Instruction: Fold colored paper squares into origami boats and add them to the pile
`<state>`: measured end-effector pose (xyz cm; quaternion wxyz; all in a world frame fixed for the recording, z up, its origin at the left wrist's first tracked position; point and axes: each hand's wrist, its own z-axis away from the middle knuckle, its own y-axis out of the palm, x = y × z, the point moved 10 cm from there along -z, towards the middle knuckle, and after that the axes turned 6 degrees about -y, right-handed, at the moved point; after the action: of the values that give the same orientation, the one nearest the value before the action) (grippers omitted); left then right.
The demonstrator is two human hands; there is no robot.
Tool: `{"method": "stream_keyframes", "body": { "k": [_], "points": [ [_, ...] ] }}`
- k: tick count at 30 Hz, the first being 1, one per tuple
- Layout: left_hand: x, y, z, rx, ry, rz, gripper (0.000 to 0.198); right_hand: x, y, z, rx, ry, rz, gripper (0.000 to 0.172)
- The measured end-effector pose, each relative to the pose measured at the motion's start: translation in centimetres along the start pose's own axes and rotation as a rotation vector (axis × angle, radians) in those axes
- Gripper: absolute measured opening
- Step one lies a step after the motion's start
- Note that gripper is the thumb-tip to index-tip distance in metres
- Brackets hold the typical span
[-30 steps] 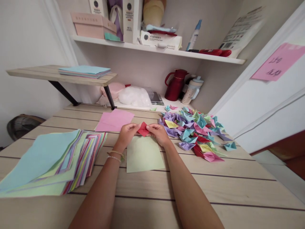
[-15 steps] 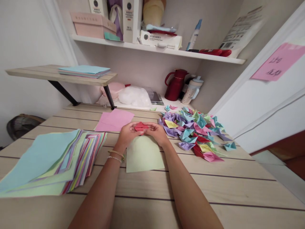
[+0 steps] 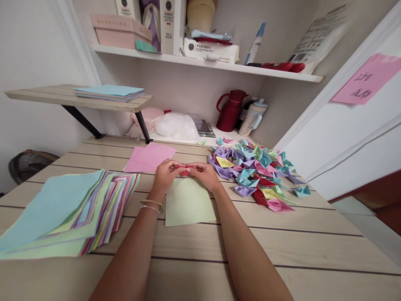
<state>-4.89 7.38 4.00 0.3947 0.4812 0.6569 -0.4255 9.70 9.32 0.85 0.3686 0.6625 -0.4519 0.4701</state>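
My left hand [image 3: 165, 173] and my right hand [image 3: 204, 174] meet above the wooden table [image 3: 313, 246], both pinching a small folded red paper piece [image 3: 185, 169] between the fingertips. Only a thin red sliver of it shows between the fingers. Just below the hands lies a pale green square sheet [image 3: 189, 202], flat on the table. A pink sheet [image 3: 151, 157] lies just beyond the hands.
A fanned stack of coloured paper sheets [image 3: 72, 211] covers the left of the table. A heap of folded paper boats [image 3: 255, 171] lies to the right. A red jug [image 3: 231, 110] and a cup [image 3: 253, 118] stand at the back, beside a small shelf [image 3: 78, 98].
The red paper piece has been flattened between both hands: a second ago it showed as a wide red shape, now only a thin edge shows. The hands stayed in place.
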Motion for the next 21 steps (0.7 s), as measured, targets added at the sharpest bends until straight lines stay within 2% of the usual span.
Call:
{"method": "stream_keyframes", "body": {
  "k": [4,7,12,21],
  "points": [
    [-0.6,-0.9,0.0,-0.071,0.039,-0.044,0.014,0.4,0.1,0.0,-0.001,-0.020,-0.070,0.038],
    [0.1,-0.5,0.0,-0.037,-0.014,0.020,0.015,0.7,-0.6,-0.2,-0.058,-0.051,-0.061,0.032],
    [1.3,0.3,0.2,0.006,-0.117,0.104,0.015,0.2,-1.6,-0.4,-0.119,-0.028,0.054,0.038],
    [0.7,0.2,0.1,0.010,-0.064,0.058,0.017,1.2,-1.0,-0.2,-0.066,-0.152,0.326,0.032]
  ]
}}
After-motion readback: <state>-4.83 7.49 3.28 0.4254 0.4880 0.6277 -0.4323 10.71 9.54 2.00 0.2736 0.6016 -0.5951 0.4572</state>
